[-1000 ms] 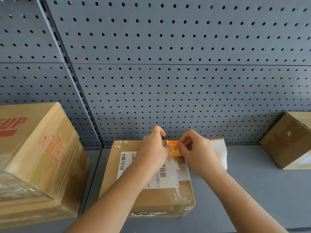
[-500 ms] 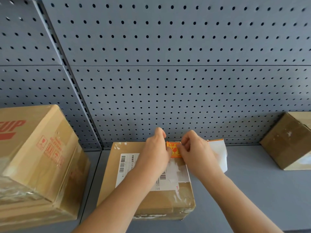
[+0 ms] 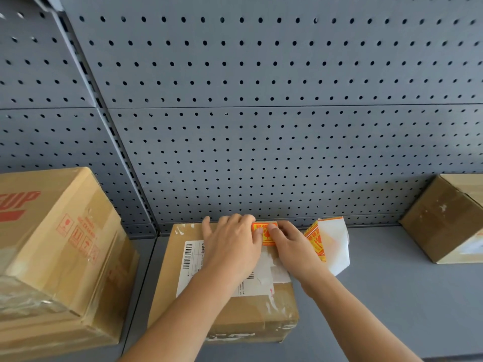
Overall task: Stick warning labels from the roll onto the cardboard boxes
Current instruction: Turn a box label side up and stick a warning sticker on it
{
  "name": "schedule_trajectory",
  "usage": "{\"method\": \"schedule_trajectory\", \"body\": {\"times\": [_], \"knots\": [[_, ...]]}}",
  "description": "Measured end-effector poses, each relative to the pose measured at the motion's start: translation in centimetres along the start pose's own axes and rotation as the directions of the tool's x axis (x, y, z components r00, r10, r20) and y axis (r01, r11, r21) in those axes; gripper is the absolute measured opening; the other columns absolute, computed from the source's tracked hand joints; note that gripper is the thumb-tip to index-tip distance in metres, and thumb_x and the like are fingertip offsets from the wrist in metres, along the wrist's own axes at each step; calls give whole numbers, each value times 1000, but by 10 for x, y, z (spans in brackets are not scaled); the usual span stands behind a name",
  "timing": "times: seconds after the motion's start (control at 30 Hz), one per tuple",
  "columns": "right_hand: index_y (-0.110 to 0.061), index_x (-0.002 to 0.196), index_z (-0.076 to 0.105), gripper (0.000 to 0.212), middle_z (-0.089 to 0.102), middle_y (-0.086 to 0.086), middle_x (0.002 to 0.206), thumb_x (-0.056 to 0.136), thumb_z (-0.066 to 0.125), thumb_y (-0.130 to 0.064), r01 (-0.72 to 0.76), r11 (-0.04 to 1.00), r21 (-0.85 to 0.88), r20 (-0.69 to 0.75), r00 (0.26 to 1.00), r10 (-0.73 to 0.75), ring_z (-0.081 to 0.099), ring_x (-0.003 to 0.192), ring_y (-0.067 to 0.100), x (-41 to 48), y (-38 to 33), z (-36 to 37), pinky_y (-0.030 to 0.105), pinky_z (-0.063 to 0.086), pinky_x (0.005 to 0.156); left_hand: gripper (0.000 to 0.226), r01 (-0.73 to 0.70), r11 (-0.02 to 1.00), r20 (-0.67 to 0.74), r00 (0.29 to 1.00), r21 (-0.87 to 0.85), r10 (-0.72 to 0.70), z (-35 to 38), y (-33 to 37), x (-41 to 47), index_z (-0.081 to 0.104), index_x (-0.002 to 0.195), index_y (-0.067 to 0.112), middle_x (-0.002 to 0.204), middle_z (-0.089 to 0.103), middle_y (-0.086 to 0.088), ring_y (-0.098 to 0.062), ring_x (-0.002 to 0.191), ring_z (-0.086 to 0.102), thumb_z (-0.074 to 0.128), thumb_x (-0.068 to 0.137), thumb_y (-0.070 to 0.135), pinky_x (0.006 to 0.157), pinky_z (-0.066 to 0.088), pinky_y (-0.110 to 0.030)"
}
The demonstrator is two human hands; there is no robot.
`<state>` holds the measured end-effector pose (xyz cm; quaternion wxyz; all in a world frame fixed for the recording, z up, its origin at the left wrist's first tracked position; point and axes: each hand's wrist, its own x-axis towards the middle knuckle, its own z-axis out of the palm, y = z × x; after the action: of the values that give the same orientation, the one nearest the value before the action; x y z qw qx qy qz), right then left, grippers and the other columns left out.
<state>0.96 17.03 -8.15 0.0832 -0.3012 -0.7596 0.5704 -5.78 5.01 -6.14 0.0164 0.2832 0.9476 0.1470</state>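
Orange warning label [image 3: 264,235] flat on top of the middle cardboard box [image 3: 224,314], at its far edge. Left hand [image 3: 231,248] spread flat on that box top, fingers straight, pressing the label's left end, grasping nothing. Right hand [image 3: 291,244] likewise released, fingers pressing the label's right end. Label strip [image 3: 334,244] with white backing just right of the box, behind the right hand. Larger box [image 3: 52,246] left of the middle box, another box [image 3: 449,223] well to its right. Pegboard [image 3: 261,126] behind.
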Motion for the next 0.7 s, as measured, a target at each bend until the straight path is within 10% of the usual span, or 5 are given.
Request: {"method": "schedule_trajectory", "body": {"times": [0.37,0.7], "knots": [[-29,102,65,37,73,0,100,107,32,-44,-34,997,63,-33,999,36,68,100,18,1,5,0,43,53,95,41,-11,1000,-1,1000,-10,11,0,-6,3,57,130,37,129,64,15,-14,125,52,32,103,56,118,20,-46],[-26,101,67,38,73,0,95,106,35,-46,-53,998,30,-16,998,53,67,96,17,4,-1,1,34,49,83,35,-23,1000,-6,1000,20,23,2,-6,3,54,130,37,128,63,14,-15,122,52,28,107,40,114,21,-44]]}}
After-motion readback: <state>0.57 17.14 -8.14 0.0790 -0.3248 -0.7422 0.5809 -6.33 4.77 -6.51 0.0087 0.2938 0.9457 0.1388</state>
